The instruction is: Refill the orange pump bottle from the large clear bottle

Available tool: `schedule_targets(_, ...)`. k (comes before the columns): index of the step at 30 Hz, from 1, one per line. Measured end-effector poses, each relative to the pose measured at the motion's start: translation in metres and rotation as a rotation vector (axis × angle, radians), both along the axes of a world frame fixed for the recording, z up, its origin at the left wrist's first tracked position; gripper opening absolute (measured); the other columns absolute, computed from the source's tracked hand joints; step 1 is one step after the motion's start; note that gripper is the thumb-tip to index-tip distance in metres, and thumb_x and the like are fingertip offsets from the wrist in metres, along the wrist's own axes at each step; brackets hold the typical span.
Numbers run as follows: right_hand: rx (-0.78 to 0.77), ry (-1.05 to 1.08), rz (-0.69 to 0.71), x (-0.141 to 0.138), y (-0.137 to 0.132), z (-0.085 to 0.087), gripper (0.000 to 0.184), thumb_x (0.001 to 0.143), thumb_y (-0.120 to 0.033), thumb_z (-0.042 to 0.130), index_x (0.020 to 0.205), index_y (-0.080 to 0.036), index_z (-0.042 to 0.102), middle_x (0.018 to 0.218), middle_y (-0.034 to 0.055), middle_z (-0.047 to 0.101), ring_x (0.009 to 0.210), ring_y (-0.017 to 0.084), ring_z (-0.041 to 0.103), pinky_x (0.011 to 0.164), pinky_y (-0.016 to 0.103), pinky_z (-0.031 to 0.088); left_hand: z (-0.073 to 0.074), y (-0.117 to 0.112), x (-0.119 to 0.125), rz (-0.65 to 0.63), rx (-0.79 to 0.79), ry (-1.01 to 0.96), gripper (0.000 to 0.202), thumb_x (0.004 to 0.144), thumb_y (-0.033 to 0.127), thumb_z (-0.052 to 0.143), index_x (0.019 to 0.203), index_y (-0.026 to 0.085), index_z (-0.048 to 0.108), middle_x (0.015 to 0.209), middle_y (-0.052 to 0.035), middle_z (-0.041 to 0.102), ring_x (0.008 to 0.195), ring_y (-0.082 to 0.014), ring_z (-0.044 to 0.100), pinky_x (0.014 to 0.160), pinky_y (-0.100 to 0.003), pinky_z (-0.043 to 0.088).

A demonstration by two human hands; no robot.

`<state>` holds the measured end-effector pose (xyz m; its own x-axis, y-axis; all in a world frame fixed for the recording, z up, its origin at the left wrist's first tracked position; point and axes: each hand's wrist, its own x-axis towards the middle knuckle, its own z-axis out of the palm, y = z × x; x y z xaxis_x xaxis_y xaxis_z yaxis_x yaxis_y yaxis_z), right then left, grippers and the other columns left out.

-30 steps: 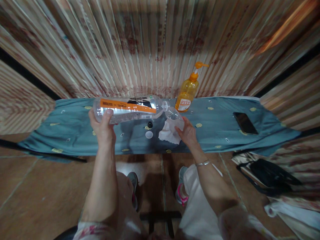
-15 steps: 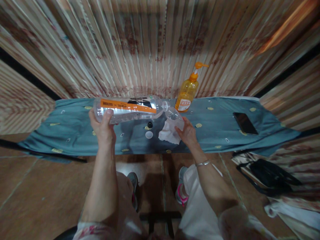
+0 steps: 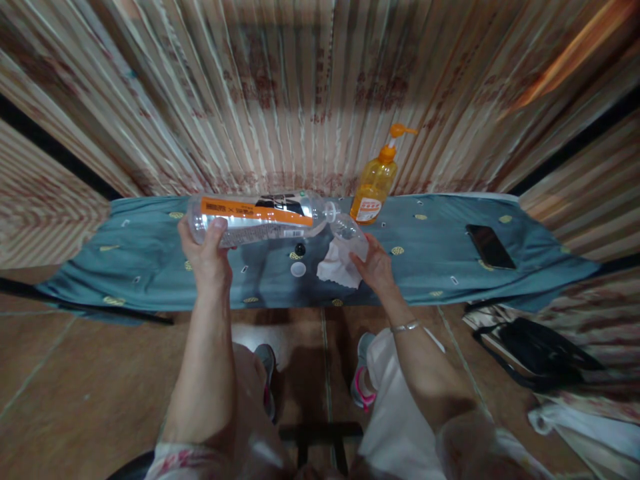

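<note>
My left hand (image 3: 206, 257) is wrapped around the base end of a large clear plastic bottle (image 3: 257, 217) with an orange, silver and black label. The bottle lies nearly level in the air, its uncapped mouth pointing right. Thumb and fingers of my right hand (image 3: 374, 263) grip a clear plastic cup (image 3: 349, 229), tilted with its rim at the bottle's mouth. I cannot tell whether liquid is flowing. Below the cup is a white scalloped cloth (image 3: 338, 268). A small black cap (image 3: 299, 249) and a round white lid (image 3: 299, 269) rest on the table under the bottle.
An orange pump bottle (image 3: 373, 183) stands at the back of the cloth-covered table (image 3: 425, 260). To the right lies a black phone (image 3: 490, 247). Striped curtains (image 3: 280, 87) hang behind, and a dark bag (image 3: 540, 347) sits low at the right.
</note>
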<state>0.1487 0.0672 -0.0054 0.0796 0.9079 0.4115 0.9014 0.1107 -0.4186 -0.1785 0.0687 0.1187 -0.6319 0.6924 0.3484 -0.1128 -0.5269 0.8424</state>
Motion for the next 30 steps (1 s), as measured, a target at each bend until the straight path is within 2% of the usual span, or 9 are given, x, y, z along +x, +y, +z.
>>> schedule_targets(6,-0.006,0.005,0.010,0.0004,-0.0009,0.0017,0.060,0.093,-0.036,0.063,0.144,-0.007,0.048,0.132,0.0265,0.068,0.124,0.036,0.067,0.104,0.051,0.057,-0.0045,0.0014,-0.0032,-0.005,0.017,0.074,0.074,0.047,0.055,0.088,0.105,0.020,0.056,0.091,-0.0017,0.060,0.070,-0.0154,0.056,0.054,-0.025,0.046)
schedule_targets(13,0.024,0.005,0.006,0.0007,-0.0001,-0.0007,0.058,0.092,-0.035,0.063,0.143,-0.009,0.049,0.133,0.0261,0.068,0.124,0.036,0.067,0.104,0.052,0.057,-0.0047,0.0011,-0.0021,-0.001,0.042,0.054,0.069,0.049,0.049,0.087,0.103,0.019,0.056,0.089,-0.0005,0.061,0.065,-0.0131,0.054,0.053,-0.023,0.045)
schedule_targets(17,0.042,0.020,0.013,0.0014,0.0001,-0.0016,0.058,0.093,-0.036,0.062,0.142,-0.009,0.050,0.133,0.0258,0.069,0.122,0.036,0.068,0.102,0.051,0.058,-0.0080,0.0027,-0.0044,0.011,0.045,0.112,0.068,0.053,0.054,0.086,0.105,0.020,0.058,0.092,-0.0010,0.061,0.069,-0.0148,0.057,0.055,-0.026,0.049)
schedule_targets(30,0.019,0.050,0.024,0.0034,0.0016,-0.0027,0.060,0.092,-0.039,0.062,0.142,-0.008,0.050,0.133,0.0265,0.068,0.123,0.037,0.067,0.104,0.053,0.057,-0.0078,0.0030,-0.0052,-0.002,0.048,0.074,0.072,0.049,0.052,0.089,0.105,0.019,0.059,0.093,-0.0021,0.064,0.073,-0.0168,0.061,0.061,-0.030,0.053)
